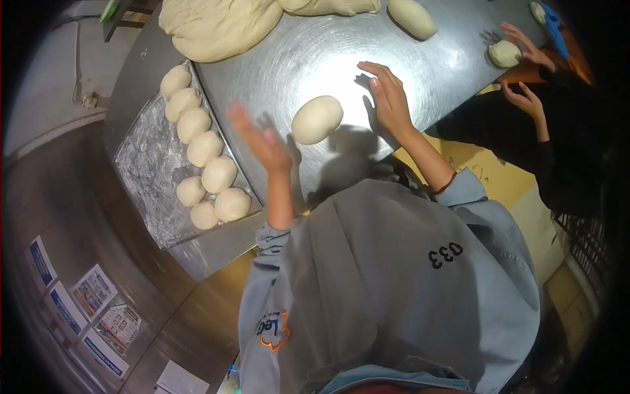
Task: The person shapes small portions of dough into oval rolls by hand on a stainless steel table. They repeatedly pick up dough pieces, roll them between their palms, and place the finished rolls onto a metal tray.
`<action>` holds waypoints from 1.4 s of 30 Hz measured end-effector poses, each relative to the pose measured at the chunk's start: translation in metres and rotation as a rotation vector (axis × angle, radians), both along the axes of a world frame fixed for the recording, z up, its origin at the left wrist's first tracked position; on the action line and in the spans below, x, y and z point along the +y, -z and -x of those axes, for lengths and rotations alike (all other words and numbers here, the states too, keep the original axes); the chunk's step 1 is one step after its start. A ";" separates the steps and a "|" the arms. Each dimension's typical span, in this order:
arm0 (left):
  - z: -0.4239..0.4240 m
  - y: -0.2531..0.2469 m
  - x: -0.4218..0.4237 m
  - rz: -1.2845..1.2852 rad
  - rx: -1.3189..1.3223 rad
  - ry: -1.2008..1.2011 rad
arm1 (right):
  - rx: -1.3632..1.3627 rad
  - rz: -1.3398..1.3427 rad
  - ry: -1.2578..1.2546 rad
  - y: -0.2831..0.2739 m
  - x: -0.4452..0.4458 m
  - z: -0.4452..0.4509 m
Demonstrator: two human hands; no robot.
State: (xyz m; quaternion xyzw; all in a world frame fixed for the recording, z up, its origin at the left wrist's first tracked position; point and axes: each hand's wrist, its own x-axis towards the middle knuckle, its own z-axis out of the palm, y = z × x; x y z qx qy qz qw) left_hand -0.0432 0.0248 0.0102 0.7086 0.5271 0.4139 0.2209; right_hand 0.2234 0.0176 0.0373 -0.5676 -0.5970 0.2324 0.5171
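One oval ball of dough (317, 120) lies on the steel worktable (275, 74) between my two hands, touched by neither. To its left is my left hand (260, 139), slightly blurred, raised with the fingers apart from the dough and nothing in it. My right hand (389, 98) hovers at the dough's right, palm turned inward, fingers extended and empty. Several round dough balls (219, 174) sit in a slanting row on a floured tray (147, 162) left of my left hand. A large mass of dough (221, 29) rests at the table's far side.
Another dough piece (412, 18) lies at the far right part of the table. A co-worker's hands (525, 101) are at the right edge, around a smaller dough ball (504, 53). Printed sheets (96, 290) are on a metal surface at lower left.
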 end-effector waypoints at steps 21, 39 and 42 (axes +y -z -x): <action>-0.014 -0.078 0.018 -0.197 0.006 -0.161 | 0.255 0.184 -0.103 0.015 -0.020 0.018; 0.001 -0.017 0.006 -0.122 -0.004 -0.286 | 0.328 0.318 -0.231 0.028 0.048 0.048; 0.003 0.009 -0.013 0.335 0.336 0.135 | 0.334 0.354 -0.145 0.039 0.031 0.045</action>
